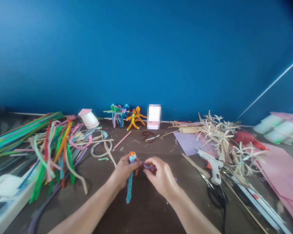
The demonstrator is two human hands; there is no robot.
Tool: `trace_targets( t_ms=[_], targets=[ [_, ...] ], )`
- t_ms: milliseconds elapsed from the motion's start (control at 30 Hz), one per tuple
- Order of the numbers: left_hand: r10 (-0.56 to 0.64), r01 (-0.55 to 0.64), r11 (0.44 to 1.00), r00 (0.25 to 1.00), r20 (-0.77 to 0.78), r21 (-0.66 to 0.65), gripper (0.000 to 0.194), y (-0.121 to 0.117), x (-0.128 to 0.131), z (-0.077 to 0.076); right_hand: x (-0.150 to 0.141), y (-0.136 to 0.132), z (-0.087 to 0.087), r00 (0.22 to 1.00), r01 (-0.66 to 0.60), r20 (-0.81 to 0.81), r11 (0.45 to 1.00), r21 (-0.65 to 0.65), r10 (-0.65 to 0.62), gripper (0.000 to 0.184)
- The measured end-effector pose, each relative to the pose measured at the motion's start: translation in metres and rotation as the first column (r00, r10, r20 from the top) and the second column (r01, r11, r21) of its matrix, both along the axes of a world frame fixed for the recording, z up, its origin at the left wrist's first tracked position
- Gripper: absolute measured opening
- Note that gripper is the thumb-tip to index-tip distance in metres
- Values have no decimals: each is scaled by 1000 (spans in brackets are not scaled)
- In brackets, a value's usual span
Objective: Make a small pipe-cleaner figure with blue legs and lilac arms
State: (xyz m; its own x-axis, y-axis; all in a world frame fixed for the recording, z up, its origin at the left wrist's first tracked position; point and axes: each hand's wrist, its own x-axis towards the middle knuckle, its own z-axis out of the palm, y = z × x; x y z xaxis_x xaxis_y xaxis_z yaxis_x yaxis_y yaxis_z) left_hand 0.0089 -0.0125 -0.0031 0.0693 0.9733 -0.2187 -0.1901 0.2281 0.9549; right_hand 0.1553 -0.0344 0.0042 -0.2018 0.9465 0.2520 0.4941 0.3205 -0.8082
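Note:
My left hand (pixel 124 169) is closed around a small pipe cleaner figure (pixel 129 188) with a light blue body and an orange and pale blue top. A purple pipe cleaner (pixel 150 167) runs from beside the figure to my right hand (pixel 161 174), whose thumb and fingers pinch it. The two hands are close together over the dark table, a small gap between their fingertips. My fingers hide where the purple piece meets the figure. Finished-looking pipe cleaner figures in orange (pixel 134 118) and in blue and green (pixel 119 112) stand against the wall behind.
Loose coloured pipe cleaners (pixel 61 146) heap up at the left. A white cup with a pink top (pixel 88 118) stands behind them. On the right lie a glue gun (pixel 211 165), black-handled scissors (pixel 216 196), dried-leaf flowers (pixel 217 133) and pink sheets (pixel 280 175). A beaded bracelet (pixel 148 137) lies ahead.

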Motion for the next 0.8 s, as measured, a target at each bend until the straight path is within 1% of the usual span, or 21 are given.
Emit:
trace_targets(
  t_ms=[100, 233, 300, 367, 500, 633, 700, 733, 800],
  targets=[
    [15, -14, 1000, 998, -61, 10, 18, -1, 2, -1, 0, -1, 1, 994, 5, 105, 997, 75, -13, 13],
    [13, -11, 1000, 995, -95, 18, 21, -3, 4, -3, 1, -2, 2, 977, 19, 208, 992, 121, -44, 13],
    [9, -5, 999, 994, -113, 33, 22, -4, 4, -5, 1, -2, 2, 971, 23, 235, 991, 128, -53, 12],
    [-4, 13, 998, 990, -142, 58, 20, -4, 3, -5, 0, -2, 1, 973, 31, 222, 992, 120, -57, 11],
    [-53, 67, 995, 982, -181, 70, 17, -3, -2, -4, 1, -2, -1, 990, 31, 134, 999, 33, -35, 9],
    [-166, 178, 983, 969, -182, 53, 16, -1, -6, 1, 3, 0, 1, 999, -45, 17, 989, -139, 48, 9],
    [-201, 207, 978, 970, -137, 32, 16, -1, -8, 3, 3, 2, 2, 997, -64, -62, 971, -230, 51, 12],
    [-213, 215, 977, 973, -91, 7, 15, -1, -8, 3, 3, 3, 2, 996, -52, -86, 964, -259, 30, 13],
    [-235, 238, 968, 971, 44, -73, 18, -1, -8, 3, 4, 6, 1, 994, 18, -96, 963, -268, -46, 15]
  ],
)
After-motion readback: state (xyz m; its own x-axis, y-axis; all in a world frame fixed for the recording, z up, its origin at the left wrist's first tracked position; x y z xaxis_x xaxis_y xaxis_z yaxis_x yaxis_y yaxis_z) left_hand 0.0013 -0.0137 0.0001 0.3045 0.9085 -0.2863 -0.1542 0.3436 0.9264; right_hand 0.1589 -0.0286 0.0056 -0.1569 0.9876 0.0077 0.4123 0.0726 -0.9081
